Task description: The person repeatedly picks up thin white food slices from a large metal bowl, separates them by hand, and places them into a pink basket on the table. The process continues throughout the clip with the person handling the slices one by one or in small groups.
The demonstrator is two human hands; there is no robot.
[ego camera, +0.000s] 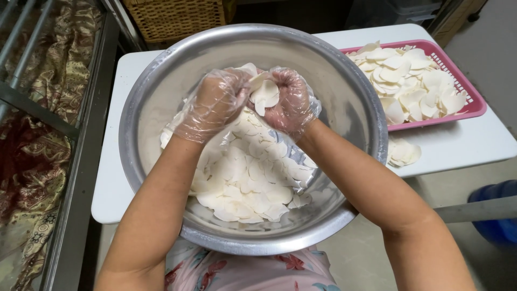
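Both gloved hands (pixel 253 102) clutching white slices (pixel 265 96)

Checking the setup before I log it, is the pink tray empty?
No, the pink tray on the white table is piled with pale slices like those in the steel bowl.

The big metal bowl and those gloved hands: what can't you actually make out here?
Head view only:
- Bottom of the metal bowl: covered by the white slices.
- Fingertips of the left hand and right hand: curled inward behind slices and crinkled gloves.
- Pink tray: its floor is buried under slices.
- Blue object: cut off by the right edge.
- Wicker basket: cropped by the top edge.
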